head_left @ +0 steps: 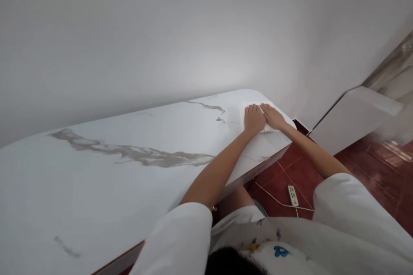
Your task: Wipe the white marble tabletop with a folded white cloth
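Observation:
A white cloth (267, 128), perhaps a wipe, lies flat on the white marble-patterned tabletop (180, 131) near its rounded right end. My left hand (254, 119) presses down on the cloth with its fingers close together and bent over it. Right beside it, my right hand (272, 117) also holds the cloth down, its fingers pointing left and touching or nearly touching the left hand. Both palms are hidden, and they cover much of the cloth.
A plain pale wall (193, 30) runs along the table's far side. On the red tiled floor (290, 163) lies a power strip (293, 195) with a white cable. A white panel-like piece (355, 116) stands at the right.

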{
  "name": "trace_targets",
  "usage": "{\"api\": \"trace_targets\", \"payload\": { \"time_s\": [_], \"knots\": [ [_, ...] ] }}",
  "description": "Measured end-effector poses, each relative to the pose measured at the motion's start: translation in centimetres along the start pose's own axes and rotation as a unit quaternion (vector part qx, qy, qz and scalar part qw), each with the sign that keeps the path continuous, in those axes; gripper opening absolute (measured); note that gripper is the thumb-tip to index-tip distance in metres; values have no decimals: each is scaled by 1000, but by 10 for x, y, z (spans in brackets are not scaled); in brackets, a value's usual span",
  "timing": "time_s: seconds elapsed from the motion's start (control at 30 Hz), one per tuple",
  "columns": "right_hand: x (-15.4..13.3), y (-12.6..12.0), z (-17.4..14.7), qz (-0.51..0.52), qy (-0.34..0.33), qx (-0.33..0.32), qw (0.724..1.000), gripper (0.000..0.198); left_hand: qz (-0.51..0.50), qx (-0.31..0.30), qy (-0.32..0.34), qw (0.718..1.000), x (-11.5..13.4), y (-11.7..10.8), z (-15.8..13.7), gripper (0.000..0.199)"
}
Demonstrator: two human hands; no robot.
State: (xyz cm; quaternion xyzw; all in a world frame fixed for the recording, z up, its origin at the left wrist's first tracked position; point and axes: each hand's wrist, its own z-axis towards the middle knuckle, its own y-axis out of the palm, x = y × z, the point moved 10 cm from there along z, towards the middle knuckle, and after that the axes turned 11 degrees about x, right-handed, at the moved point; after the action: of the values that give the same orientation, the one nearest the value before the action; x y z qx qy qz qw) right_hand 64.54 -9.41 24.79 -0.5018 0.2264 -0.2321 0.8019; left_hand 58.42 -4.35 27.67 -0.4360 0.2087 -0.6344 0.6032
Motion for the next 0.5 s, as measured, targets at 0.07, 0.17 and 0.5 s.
{"api": "trace_targets", "payload": {
  "time_s": [0.07, 0.17, 0.5],
  "knots": [
    [-4, -10, -23, -3, 0, 3, 1000, 55, 0, -7, 4, 1000, 14, -5, -18, 44],
    [-1, -24, -54, -1, -15, 19, 1000, 54, 2, -14, 4, 1000, 37, -6, -39, 46],
    [81, -24, -39, 14, -1, 83, 996, 52, -6, 9, 46, 999, 77, 35, 6, 37]
  ]
}}
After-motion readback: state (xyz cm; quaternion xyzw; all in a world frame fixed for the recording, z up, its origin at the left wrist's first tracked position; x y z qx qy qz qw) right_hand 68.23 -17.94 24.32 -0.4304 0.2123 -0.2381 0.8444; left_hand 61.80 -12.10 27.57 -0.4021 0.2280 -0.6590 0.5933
